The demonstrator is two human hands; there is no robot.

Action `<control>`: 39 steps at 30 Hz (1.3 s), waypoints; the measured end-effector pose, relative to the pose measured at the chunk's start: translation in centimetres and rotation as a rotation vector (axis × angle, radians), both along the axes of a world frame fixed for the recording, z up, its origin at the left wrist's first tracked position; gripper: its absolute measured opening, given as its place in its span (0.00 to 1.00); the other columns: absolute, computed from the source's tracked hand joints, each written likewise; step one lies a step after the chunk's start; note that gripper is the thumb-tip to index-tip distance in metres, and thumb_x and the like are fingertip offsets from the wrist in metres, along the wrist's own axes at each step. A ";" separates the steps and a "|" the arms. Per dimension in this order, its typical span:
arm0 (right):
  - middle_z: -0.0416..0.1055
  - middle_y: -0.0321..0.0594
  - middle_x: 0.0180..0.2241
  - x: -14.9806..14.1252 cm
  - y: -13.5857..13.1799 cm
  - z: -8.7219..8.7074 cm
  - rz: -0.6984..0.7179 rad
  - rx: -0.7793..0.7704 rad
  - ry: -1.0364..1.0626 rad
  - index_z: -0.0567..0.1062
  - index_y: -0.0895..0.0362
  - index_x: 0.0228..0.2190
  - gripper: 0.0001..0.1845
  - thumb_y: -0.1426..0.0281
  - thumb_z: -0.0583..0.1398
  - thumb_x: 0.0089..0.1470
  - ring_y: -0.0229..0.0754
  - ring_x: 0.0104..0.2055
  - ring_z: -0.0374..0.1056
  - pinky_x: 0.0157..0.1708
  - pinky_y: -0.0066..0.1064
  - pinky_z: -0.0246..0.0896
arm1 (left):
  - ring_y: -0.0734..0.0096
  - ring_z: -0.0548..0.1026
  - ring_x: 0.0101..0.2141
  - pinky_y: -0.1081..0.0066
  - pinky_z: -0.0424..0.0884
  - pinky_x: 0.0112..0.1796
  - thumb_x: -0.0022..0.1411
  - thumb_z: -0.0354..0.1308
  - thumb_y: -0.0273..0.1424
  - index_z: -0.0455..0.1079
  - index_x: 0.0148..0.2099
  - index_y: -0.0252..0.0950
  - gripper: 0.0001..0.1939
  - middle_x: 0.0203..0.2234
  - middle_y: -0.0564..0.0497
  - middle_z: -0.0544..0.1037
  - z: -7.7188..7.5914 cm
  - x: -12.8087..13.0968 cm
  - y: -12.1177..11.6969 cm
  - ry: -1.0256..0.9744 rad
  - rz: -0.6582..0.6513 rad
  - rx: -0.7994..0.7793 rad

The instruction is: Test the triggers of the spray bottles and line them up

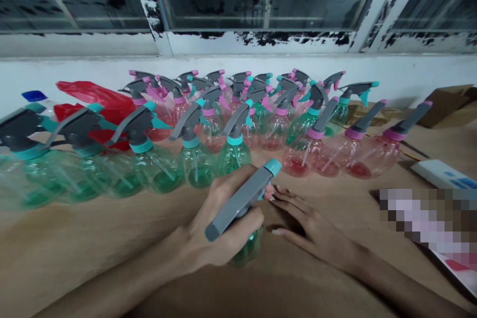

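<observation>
A spray bottle (244, 198) with a grey head, turquoise nozzle and green body stands near the table's front, in the middle of the view. My left hand (220, 195) is wrapped round its neck just below the head, hiding the collar and much of the body. To the right of it, my right hand (311, 223) rests low by the table with its fingers stretched out and apart. Its fingertips are close beside the bottle; whether they touch it, I cannot tell. Just beyond my left hand is another green spray bottle (235, 151), at the end of a row.
Green spray bottles (156, 171) line the left; pink ones (372, 156) stand at right, with more behind. A red plastic bag (100, 99) lies back left. On the right are a white box (443, 174), a cardboard box (447, 104) and a partly blurred flat item (432, 238).
</observation>
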State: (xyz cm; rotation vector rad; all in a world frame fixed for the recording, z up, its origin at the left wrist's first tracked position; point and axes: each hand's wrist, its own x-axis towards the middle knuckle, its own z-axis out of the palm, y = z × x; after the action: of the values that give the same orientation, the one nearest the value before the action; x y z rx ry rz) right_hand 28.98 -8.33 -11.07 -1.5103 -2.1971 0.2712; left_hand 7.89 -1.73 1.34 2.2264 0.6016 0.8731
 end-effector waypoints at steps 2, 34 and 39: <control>0.53 0.43 0.62 0.0 0.0 0.0 -0.002 0.001 0.003 0.55 0.52 0.59 0.31 0.58 0.55 0.57 0.47 0.63 0.48 0.59 0.48 0.49 | 0.69 0.71 0.26 0.70 0.70 0.29 0.49 0.49 0.24 0.65 0.33 0.41 0.09 0.26 0.54 0.72 -0.1 0.1 0.1 0.014 0.028 0.013; 0.54 0.43 0.61 0.2 0.1 -0.1 0.003 0.013 0.003 0.56 0.53 0.59 0.32 0.58 0.55 0.56 0.47 0.63 0.48 0.59 0.47 0.49 | 0.71 0.73 0.28 0.71 0.71 0.30 0.54 0.51 0.24 0.65 0.32 0.40 0.05 0.33 0.53 0.74 -1.2 0.0 -0.3 -0.053 0.050 -0.054; 0.54 0.41 0.61 0.2 0.1 -0.2 0.005 0.011 0.007 0.57 0.52 0.59 0.31 0.59 0.56 0.56 0.47 0.63 0.49 0.59 0.46 0.50 | 0.72 0.73 0.29 0.72 0.70 0.32 0.54 0.52 0.23 0.65 0.35 0.40 0.08 0.30 0.55 0.72 -1.4 0.0 -0.2 -0.021 0.077 -0.020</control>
State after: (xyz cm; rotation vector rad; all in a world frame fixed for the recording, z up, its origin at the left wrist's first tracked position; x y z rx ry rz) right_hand 29.16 -8.27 -11.25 -1.4960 -2.1940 0.2652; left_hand 7.85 -1.95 -0.05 2.1858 0.6879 0.9240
